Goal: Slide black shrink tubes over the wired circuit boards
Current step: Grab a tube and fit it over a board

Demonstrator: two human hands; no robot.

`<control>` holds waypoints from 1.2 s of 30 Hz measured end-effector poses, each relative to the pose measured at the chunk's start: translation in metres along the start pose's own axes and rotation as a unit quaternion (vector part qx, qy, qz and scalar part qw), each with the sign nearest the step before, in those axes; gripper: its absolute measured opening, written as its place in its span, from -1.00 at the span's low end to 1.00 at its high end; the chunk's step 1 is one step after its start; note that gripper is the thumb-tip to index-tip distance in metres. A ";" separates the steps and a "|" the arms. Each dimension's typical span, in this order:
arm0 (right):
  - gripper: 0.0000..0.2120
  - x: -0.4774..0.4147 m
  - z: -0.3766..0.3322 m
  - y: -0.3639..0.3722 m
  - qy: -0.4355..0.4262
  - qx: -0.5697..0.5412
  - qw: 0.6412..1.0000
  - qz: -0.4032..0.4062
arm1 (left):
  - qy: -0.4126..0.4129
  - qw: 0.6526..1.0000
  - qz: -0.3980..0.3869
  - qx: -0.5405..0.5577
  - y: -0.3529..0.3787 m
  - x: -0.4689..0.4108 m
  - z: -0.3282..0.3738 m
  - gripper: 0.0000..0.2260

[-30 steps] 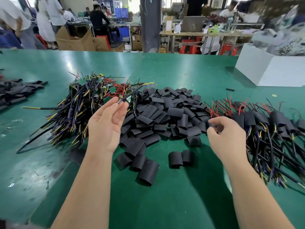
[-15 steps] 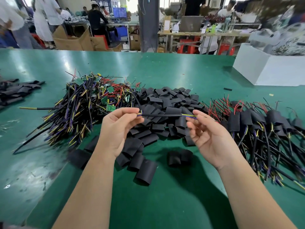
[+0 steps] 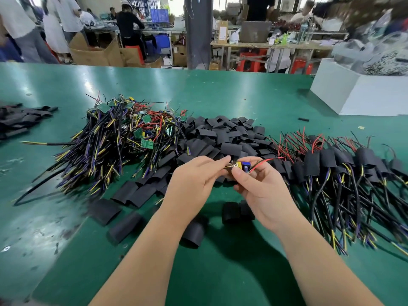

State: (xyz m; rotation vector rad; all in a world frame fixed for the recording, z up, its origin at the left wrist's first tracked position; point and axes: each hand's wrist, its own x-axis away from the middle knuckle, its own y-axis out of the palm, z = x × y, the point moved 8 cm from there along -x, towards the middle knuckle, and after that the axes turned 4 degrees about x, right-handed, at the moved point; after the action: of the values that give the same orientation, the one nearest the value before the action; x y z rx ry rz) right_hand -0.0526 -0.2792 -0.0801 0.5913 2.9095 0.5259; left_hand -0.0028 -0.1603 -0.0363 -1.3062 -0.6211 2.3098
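Note:
Both hands meet above the green table [image 3: 231, 272] and hold one wired circuit board [image 3: 241, 167] with yellow and blue parts and a red wire sticking out to the right. My left hand [image 3: 194, 184] pinches its left end; my right hand [image 3: 260, 188] grips it from below and the right. A heap of bare wired boards [image 3: 123, 138] lies at the left. Loose black shrink tubes [image 3: 223, 138] are piled in the middle, with a few nearer me. Boards covered with tubes [image 3: 344, 171] lie at the right.
A white box [image 3: 362, 93] stands at the back right. More black tubes [image 3: 19, 120] lie at the far left edge. A small black bit [image 3: 303, 119] lies near the box. People and work benches are beyond the table's far edge.
My left hand drew a wired board out of the left heap. Both hands came together near the table's middle, and the board itself now sits between my fingers instead of its cable.

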 end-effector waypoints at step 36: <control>-0.90 -0.011 0.001 -0.050 0.060 -0.292 0.943 0.150 | -0.054 0.973 0.220 0.053 -0.045 0.007 -0.016 -0.87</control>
State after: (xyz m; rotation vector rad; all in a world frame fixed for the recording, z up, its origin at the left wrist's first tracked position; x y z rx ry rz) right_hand -0.0601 -0.3271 -0.0982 0.9235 2.5588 1.4358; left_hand 0.0140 -0.1170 -0.0237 -1.3847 -0.2499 2.7380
